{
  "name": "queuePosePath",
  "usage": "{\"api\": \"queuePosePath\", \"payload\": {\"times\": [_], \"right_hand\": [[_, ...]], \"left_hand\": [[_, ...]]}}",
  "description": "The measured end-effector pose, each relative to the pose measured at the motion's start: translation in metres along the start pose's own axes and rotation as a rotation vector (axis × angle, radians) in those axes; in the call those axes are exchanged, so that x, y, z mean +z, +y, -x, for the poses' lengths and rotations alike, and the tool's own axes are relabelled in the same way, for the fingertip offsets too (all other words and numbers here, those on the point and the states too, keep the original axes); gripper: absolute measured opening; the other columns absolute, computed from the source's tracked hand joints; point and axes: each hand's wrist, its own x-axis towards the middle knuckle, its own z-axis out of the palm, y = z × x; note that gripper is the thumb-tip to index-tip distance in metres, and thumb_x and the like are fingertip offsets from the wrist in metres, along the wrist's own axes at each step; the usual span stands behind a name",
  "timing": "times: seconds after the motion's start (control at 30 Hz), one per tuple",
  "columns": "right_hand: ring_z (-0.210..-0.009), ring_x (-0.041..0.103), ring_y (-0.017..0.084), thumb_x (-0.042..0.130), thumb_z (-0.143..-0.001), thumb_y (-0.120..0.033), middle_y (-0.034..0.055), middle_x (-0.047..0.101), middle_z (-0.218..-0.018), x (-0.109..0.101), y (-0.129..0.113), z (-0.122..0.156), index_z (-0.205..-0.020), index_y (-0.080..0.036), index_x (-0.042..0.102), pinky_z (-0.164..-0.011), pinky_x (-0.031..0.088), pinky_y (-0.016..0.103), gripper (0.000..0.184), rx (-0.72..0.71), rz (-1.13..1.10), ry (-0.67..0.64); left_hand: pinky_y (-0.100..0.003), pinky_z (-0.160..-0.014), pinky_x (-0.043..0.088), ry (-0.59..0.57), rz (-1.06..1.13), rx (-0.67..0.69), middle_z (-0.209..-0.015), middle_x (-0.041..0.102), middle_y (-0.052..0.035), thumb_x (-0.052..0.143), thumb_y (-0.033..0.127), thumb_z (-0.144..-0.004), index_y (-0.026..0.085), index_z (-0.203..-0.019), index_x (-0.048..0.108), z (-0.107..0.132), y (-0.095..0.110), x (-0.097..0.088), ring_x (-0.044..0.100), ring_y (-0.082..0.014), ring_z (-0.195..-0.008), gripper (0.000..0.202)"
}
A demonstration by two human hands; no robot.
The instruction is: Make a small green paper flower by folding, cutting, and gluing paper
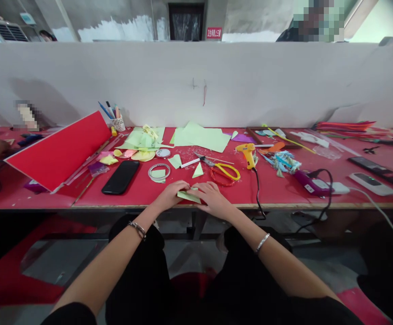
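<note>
Near the front edge of the red table (142, 198), a small piece of light green paper (188, 196) is held between both hands. My left hand (172, 193) has its fingers closed on the paper's left end. My right hand (214, 198) grips the right end, with its fingers bent over the top. Just beyond the hands lie a small green paper triangle (198, 170), a white pen (190, 163) and scissors (228, 171) with yellow and red handles. A clear round ring (159, 165), apparently a roll of tape, rests on a green scrap to the left.
A black phone (121, 177) and a leaning red board (61, 151) are at left. Green sheets (201, 136) lie at the back by the white partition (182, 85). A yellow glue gun (247, 154), a purple power strip (313, 184) and cords are at right. Other people sit at both sides.
</note>
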Motion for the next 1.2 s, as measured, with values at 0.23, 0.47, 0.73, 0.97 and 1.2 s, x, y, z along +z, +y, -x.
{"api": "queuePosePath", "payload": {"times": [0.23,0.47,0.73,0.97,1.2], "right_hand": [[-0.098,0.054,0.019,0.050,-0.082,-0.015,0.0065,0.060,-0.106,0.005,0.004,-0.006,-0.106,-0.022,0.059,-0.094,0.031,0.038,0.026,-0.012,0.124,-0.065],[-0.096,0.052,0.019,0.051,-0.082,-0.023,0.0094,0.057,-0.107,0.003,0.007,-0.003,-0.108,-0.017,0.059,-0.084,0.041,0.032,0.028,-0.012,-0.034,0.019],[-0.085,0.054,0.015,0.051,-0.083,-0.024,0.0065,0.060,-0.091,0.019,0.014,-0.013,-0.077,-0.015,0.062,-0.078,0.042,0.026,0.015,0.117,-0.235,0.188],[-0.085,0.053,0.016,0.056,-0.081,-0.025,0.0064,0.060,-0.090,0.023,0.013,-0.019,-0.080,-0.014,0.061,-0.077,0.042,0.026,0.013,0.221,-0.133,0.160],[-0.085,0.053,0.017,0.057,-0.079,-0.021,0.0075,0.059,-0.090,0.025,0.009,-0.020,-0.083,-0.013,0.060,-0.077,0.042,0.027,0.010,0.274,-0.089,0.158]], "left_hand": [[-0.034,-0.086,0.041,-0.151,-0.214,0.081,-0.104,0.059,-0.0072,0.060,0.021,-0.072,0.016,-0.098,0.059,0.012,0.006,-0.013,0.052,-0.0209,-0.097,0.027],[-0.026,-0.081,0.043,-0.054,-0.102,-0.079,-0.094,0.058,-0.0058,0.049,0.015,-0.082,0.015,-0.097,0.060,0.022,0.007,0.004,0.052,-0.0150,-0.090,0.019],[-0.025,-0.069,0.042,0.026,-0.102,-0.215,-0.078,0.053,-0.0035,0.051,0.024,-0.083,0.012,-0.077,0.058,0.014,0.011,0.011,0.051,-0.0142,-0.074,0.015],[-0.025,-0.063,0.042,0.060,-0.117,-0.290,-0.077,0.052,-0.0024,0.051,0.022,-0.081,0.014,-0.084,0.055,0.009,0.005,0.015,0.050,-0.0141,-0.069,0.010],[-0.034,-0.085,0.042,0.092,-0.290,-0.156,-0.103,0.052,-0.0095,0.041,0.010,-0.082,0.015,-0.108,0.051,0.016,0.011,0.010,0.048,-0.0194,-0.099,0.028]]}}
